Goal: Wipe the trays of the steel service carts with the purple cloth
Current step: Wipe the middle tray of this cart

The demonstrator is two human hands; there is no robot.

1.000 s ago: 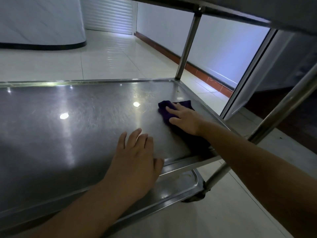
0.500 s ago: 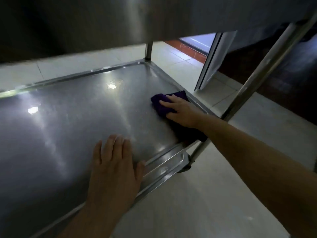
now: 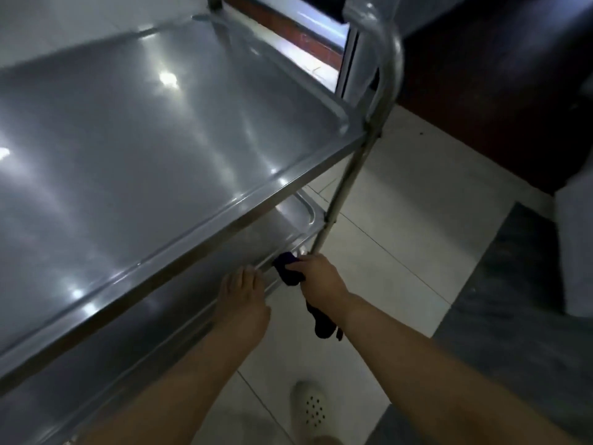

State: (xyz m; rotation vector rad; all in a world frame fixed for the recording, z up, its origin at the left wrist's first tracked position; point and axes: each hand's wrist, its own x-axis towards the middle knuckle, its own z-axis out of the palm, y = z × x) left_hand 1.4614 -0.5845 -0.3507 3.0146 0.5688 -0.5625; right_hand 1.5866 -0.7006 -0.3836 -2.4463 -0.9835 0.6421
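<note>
Right hand [image 3: 316, 273] grips purple cloth [image 3: 288, 271], seemingly on lower tray [image 3: 224, 252] rim.

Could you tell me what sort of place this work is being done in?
Probably a back area of a restaurant or canteen: a steel service cart with stacked trays, a pale tiled floor, and the right hand gripping a purple cloth.
</note>
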